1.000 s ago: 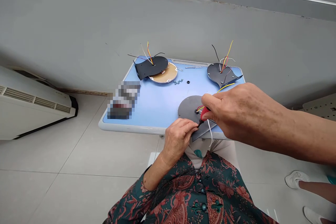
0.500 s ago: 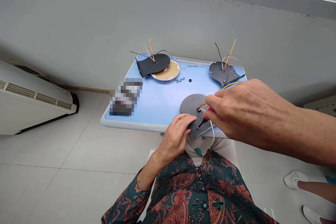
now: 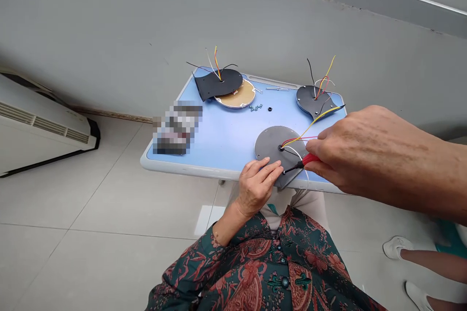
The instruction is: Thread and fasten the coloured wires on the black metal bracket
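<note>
On the near side of the table lies a dark grey round metal plate (image 3: 272, 142) with a narrower tail over the table edge. Yellow, red, white and black wires (image 3: 295, 137) come out of its centre hole. My left hand (image 3: 257, 182) holds the plate at its near left, fingers lying over its face and thumb hidden. In my right hand (image 3: 350, 150) is a red-handled screwdriver (image 3: 310, 158), held low and slanted. Its dark shaft reaches left to a small screw on the plate, close to my left fingertips.
Another black plate (image 3: 207, 88) with wires rests over a tan disc (image 3: 243, 95) at the back left. A third wired plate (image 3: 306, 99) sits back right. Small screws (image 3: 255, 107), a black ring (image 3: 270, 109) and thin rods (image 3: 277, 89) lie between. Another person's shoe (image 3: 397, 248) shows at right.
The screwdriver is tilted flatter and its handle shows more, with my right hand shifted right. My left fingers lie farther over the plate. The view has shifted slightly.
</note>
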Demonstrator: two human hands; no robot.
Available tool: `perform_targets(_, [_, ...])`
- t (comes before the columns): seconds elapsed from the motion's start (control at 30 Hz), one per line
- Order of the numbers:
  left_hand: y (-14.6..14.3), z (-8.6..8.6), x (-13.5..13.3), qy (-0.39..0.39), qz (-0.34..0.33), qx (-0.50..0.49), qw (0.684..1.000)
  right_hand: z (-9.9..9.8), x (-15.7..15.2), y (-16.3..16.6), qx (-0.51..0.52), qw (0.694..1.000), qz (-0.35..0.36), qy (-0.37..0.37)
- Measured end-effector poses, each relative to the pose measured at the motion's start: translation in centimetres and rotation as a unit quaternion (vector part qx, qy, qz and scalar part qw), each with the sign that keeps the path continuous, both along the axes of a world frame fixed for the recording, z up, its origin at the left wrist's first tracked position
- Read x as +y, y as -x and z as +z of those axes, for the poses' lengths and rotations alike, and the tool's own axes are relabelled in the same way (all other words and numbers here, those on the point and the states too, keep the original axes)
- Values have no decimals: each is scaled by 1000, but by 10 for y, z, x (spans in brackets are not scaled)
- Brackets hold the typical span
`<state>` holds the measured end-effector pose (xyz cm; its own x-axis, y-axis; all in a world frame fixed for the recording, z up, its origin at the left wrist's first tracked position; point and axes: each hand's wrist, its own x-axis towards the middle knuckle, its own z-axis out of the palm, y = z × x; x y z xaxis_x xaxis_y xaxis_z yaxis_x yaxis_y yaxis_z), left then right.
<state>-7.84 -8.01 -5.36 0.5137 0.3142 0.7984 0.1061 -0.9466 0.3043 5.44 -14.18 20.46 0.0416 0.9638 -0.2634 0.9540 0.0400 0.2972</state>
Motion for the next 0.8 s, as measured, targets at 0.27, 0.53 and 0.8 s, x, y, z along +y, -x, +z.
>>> perform_targets(0.27, [-2,2,-2,8,13,8,1000,-1,3,-2,-93,987,17,132])
perform_targets(0.53, [-2,2,-2,12,4,9,1000,-21,1,1,-43,989,15,138])
perform_targets(0.8, [-3,-1,-3,20,12,11,1000,-30,13,-7,25,973,-197,115])
